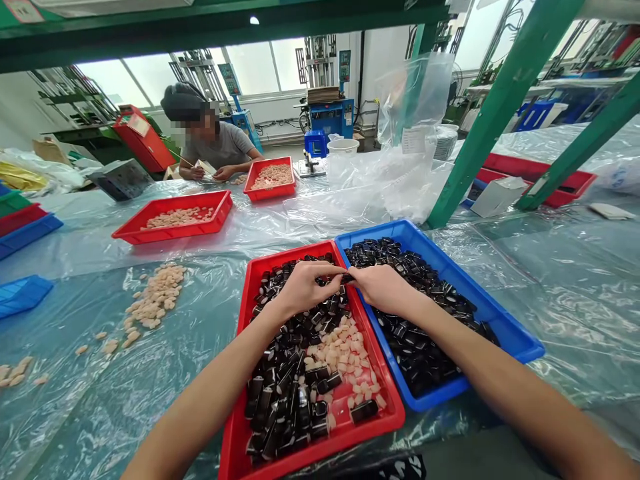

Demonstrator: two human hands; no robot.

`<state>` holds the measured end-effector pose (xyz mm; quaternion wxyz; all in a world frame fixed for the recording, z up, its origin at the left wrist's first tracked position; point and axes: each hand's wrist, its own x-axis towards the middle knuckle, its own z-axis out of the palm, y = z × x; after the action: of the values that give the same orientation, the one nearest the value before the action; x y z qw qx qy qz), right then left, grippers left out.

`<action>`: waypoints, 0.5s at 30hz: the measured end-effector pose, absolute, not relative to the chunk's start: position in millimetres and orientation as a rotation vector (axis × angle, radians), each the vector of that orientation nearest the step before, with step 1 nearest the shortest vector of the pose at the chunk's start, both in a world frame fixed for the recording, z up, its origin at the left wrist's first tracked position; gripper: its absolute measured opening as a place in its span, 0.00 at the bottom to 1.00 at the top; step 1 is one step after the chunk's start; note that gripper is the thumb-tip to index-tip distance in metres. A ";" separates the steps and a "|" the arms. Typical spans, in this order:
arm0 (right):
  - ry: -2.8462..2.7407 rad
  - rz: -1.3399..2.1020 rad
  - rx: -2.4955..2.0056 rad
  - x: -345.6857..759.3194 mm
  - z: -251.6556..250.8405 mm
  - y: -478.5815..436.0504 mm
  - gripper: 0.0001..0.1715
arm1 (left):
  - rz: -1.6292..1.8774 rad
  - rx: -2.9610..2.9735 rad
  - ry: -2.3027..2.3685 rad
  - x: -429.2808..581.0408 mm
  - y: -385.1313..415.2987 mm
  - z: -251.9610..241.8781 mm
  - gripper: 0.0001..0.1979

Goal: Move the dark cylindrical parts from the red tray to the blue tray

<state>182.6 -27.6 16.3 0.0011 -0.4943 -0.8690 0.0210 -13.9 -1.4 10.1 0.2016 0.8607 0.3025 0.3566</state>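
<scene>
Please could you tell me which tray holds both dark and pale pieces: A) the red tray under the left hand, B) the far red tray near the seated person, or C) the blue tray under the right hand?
A: the red tray holds pale pieces lying among glossy dark pieces.

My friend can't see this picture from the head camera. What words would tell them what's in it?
The left hand over a red tray and the right hand over a blue tray meet above black pieces; the red tray also holds pale pieces. Clear plastic sheeting covers the table, and another person sits beyond.
</scene>
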 end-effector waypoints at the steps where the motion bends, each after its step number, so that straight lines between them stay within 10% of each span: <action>1: -2.726 0.062 -1.558 181.0 15.3 -27.8 0.14 | 0.964 2.415 0.862 -14.8 -0.6 10.6 0.12; 15: -2.679 0.055 -1.556 171.6 4.5 -30.3 0.11 | 0.824 2.351 1.050 -19.1 -2.7 21.0 0.14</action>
<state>171.6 -30.3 4.5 0.0213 -0.5021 -0.8643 0.0178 -19.1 -2.7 21.0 0.2173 0.8490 0.3789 0.2974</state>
